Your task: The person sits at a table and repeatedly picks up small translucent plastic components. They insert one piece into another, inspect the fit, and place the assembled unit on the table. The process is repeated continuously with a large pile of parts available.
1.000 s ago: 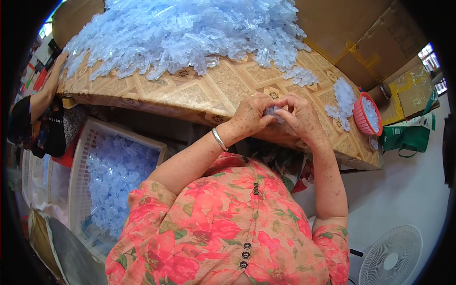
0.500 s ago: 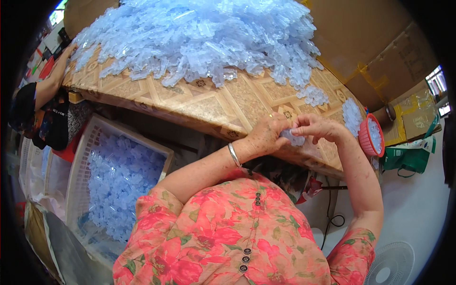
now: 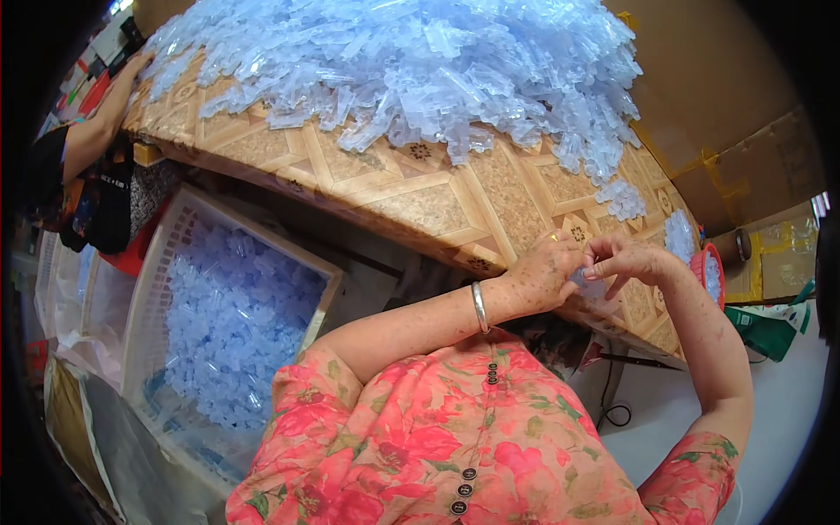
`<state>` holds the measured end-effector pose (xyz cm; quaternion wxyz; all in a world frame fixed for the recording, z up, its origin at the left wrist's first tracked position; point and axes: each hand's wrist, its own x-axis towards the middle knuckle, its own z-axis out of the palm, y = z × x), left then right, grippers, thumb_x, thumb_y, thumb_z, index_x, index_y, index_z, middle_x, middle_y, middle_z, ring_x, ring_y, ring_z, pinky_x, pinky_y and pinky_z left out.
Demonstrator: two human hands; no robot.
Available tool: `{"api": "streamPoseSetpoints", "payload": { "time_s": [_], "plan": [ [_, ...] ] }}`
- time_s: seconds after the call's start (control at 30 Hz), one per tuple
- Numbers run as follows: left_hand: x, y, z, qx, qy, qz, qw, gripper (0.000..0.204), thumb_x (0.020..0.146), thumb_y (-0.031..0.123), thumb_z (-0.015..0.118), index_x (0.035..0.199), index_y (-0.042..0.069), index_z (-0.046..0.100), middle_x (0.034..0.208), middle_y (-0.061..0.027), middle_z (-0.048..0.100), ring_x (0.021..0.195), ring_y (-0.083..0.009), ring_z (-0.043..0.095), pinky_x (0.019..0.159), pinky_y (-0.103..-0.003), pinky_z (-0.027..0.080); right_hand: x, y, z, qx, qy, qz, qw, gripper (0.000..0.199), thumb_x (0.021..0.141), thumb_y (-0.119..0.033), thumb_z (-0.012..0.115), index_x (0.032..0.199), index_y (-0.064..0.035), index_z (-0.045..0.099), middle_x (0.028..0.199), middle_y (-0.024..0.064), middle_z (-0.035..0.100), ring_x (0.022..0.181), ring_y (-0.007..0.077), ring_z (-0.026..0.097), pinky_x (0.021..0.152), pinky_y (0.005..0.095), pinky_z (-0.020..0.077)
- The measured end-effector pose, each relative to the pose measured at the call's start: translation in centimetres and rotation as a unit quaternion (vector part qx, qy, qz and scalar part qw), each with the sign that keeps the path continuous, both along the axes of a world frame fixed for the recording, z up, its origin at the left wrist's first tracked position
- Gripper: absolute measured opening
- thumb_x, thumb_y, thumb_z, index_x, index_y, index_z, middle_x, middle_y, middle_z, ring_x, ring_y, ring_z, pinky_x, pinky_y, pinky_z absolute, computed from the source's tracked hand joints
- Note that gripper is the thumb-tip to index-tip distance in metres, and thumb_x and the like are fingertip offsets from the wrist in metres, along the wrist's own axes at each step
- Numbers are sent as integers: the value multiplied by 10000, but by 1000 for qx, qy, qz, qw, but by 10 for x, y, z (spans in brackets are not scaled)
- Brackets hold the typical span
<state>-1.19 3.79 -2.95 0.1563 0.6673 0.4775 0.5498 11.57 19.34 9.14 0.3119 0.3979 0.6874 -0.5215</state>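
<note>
A huge heap of pale blue clear plastic pieces [image 3: 411,70] covers the far part of the patterned desk [image 3: 420,197]. On the near left a white basket [image 3: 175,254] holds more of them. At the desk's near right edge, the left hand [image 3: 542,276] and right hand [image 3: 630,261] meet, fingers pinching one small clear plastic piece [image 3: 584,278] between them. It looks light, stiff and slick, best gripped at its ends.
</note>
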Motion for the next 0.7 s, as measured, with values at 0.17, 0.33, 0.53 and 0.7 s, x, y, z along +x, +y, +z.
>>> {"api": "streamPoseSetpoints", "payload": {
  "time_s": [0.17, 0.33, 0.53, 0.7],
  "plan": [
    [2, 2, -3, 16, -1, 2, 1000, 390, 709, 65, 798, 1074, 42, 663, 1012, -144, 635, 1080, -371, 570, 934, -443, 484, 2, -2, 1, -14, 27, 24, 999, 370, 847, -395, 800, 1002, -106, 631, 935, 1, 627, 908, 137, 631, 702, 374, 629],
    [-8, -10, 6, 13, -23, 4, 1000, 431, 725, 60, 797, 1133, 37, 659, 1052, -172, 648, 1067, -378, 604, 921, -442, 497, 20, -2, -9, 13, 92, -50, 994, 413, 914, -488, 697, 1134, -142, 652, 932, -26, 618, 911, 87, 614, 716, 371, 630],
    [-116, -97, 70, -16, -493, -161, 855, 326, 838, 135, 781, 1116, -2, 681, 1201, -82, 707, 1063, -252, 666, 1023, -405, 517, 31, -21, -23, 44, 148, -63, 986, 448, 932, -450, 703, 1264, -162, 618, 928, -58, 571, 850, 64, 548, 644, 248, 564],
    [-185, -165, 131, 286, -479, -536, 634, 254, 766, 174, 870, 974, 128, 731, 895, 82, 736, 914, -83, 653, 873, -322, 493, 39, -28, -31, 74, 193, -79, 975, 437, 933, -414, 704, 1259, -136, 618, 938, -59, 574, 860, 62, 548, 624, 231, 537]
  ]
}}
